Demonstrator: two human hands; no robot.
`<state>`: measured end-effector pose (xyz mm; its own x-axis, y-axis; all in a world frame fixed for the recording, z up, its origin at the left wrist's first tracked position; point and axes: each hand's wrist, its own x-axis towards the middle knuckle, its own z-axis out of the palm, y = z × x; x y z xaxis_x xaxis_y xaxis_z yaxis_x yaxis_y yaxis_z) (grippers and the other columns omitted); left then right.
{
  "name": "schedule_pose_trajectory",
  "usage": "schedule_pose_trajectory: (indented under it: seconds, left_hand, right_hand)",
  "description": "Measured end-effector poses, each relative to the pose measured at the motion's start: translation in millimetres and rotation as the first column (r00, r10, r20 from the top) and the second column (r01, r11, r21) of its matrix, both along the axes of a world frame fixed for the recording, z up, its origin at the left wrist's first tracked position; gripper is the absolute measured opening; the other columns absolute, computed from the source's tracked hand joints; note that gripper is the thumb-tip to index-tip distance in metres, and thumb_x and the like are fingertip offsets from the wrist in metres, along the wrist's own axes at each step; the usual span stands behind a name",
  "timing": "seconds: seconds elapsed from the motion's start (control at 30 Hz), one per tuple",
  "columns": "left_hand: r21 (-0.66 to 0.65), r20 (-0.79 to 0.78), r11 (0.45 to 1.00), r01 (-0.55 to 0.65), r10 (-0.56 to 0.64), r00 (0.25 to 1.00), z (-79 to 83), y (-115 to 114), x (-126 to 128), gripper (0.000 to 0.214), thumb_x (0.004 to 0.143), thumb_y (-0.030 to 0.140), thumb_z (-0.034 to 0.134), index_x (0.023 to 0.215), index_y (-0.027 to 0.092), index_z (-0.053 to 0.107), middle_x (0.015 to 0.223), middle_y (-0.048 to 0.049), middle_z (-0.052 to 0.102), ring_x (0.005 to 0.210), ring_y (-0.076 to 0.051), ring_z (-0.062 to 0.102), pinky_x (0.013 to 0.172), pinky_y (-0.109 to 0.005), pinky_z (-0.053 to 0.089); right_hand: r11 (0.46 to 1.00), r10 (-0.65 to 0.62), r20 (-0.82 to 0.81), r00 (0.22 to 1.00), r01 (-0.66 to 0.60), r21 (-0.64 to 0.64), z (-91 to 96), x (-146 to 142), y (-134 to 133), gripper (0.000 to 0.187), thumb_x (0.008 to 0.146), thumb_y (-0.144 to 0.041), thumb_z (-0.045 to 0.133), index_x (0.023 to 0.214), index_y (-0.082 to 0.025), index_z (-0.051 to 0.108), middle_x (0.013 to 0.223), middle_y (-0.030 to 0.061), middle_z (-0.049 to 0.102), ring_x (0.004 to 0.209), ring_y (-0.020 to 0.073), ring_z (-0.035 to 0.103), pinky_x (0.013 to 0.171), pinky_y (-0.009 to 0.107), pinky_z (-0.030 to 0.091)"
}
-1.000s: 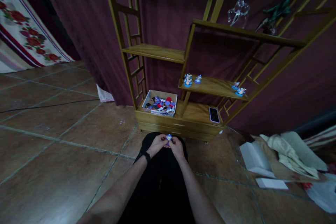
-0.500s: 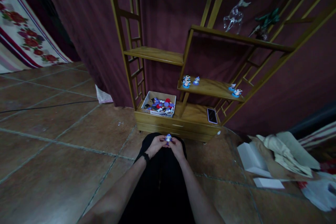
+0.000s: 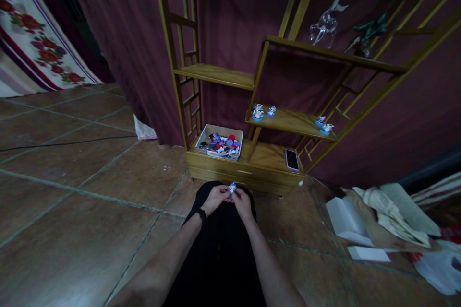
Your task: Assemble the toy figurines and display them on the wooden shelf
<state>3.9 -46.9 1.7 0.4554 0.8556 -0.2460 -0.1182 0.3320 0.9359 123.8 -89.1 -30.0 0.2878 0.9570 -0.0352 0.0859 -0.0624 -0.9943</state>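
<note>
Figurine (image 3: 232,187), small, purple-capped with a pale body, upright between the person's 2 hands, just above the knees of the black trousers (image 3: 216,254). Left hand (image 3: 217,195): fingers drawn in narrow, gripping the figurine low on its left side; dark band (image 3: 201,215) at that wrist. Right hand (image 3: 243,199): same close pinch from the other side. Exact finger contact too small to make out.

Ahead, wooden shelf unit (image 3: 219,75). On its base, left part: open box (image 3: 225,130) holding a jumble of purple, red, white and black pieces. On the base to the right, phone (image 3: 292,159), dark screen up.

Shelf board (image 3: 293,121) above the phone: 2 blue-based figures (image 3: 258,114) near its left end, 1 behind the other; 1 purple-capped figure (image 3: 271,111) just beside them; 2 more blue-based figures (image 3: 326,128) near the right end. Higher up: clear deer-like ornament (image 3: 325,27), and dark green ornament (image 3: 371,29) to its right.

Tiled floor (image 3: 108,235) below. White carton (image 3: 347,220) at right, near crumpled cloth.
</note>
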Motion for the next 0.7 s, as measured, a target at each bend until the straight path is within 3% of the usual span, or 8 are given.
schedule_pose_trajectory:
  seconds: [0.37, 0.7]
  left_hand:
    - [-0.041, 0.063, 0.998, 0.047, -0.044, 0.997, -2.2, 1.2, -2.7, 0.033, 0.058, 0.027, 0.074, 0.085, 0.009, 0.067, 0.077, -0.0077, 0.069, 0.065, -0.016, 0.064, 0.069, -0.029, 0.052]
    - [-0.096, 0.122, 0.995, 0.011, 0.0, 0.993, -2.4, 1.0, 2.4, 0.031, 0.063, 0.024, 0.072, 0.088, 0.008, 0.066, 0.081, -0.0114, 0.069, 0.069, -0.017, 0.065, 0.07, -0.031, 0.053]
  right_hand:
    - [0.999, 0.016, 0.014, 1.0, -0.016, 0.031, -0.9, 1.8, 0.5, 0.024, 0.074, -0.03, 0.047, 0.088, -0.021, 0.065, 0.084, 0.0015, 0.067, 0.071, 0.0163, 0.064, 0.061, 0.026, 0.053]
    - [0.999, -0.018, 0.06, 0.998, 0.017, 0.03, 1.0, 6.4, -0.8, 0.026, 0.077, -0.033, 0.046, 0.091, -0.021, 0.064, 0.085, 0.0014, 0.067, 0.066, 0.0147, 0.063, 0.059, 0.025, 0.053]
